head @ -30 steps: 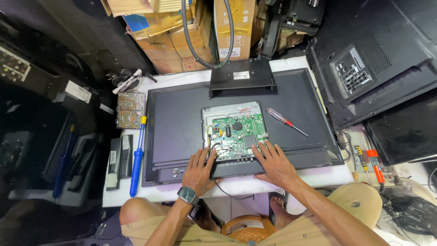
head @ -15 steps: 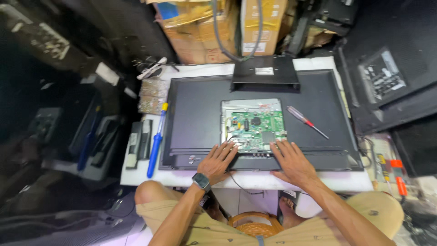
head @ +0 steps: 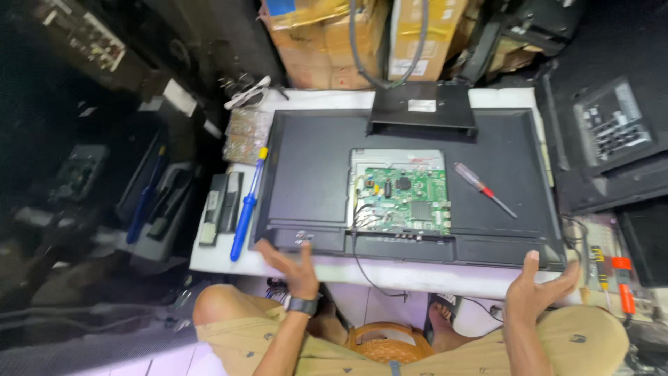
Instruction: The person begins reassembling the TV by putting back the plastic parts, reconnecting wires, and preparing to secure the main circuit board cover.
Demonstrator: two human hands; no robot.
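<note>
A: What do the hands show?

B: The left hand [head: 296, 263], wearing a dark wristwatch [head: 303, 305], is spread open with its fingers [head: 273, 252] pointing at the near left corner of a large flat black television [head: 306, 167] lying face down on a white tabletop [head: 410, 273]. The fingertips are just beside the near edge; I cannot tell if they touch it. The right hand [head: 539, 291] is also open, palm up, its fingers [head: 567, 273] curled under the near right corner. Neither hand grips anything.

A: What sits beyond the fingers?

B: An exposed green circuit board [head: 407, 199] in an open metal bay at the middle of the panel. To the right of it, loose on the black back, lies a red-and-clear-handled screwdriver [head: 481, 187]. Left of the left fingers, on the tabletop, lies a blue-handled screwdriver with a yellow cap [head: 247, 206].

A: What could go wrong?

B: If the panel tips or slides, I judge the loose screwdriver could roll onto the bare board or off the edge. A thin black wire [head: 362, 268] hangs over the near edge between the hands and could snag. Holding only at the corners could flex the thin panel and stress the screen underneath.
</note>
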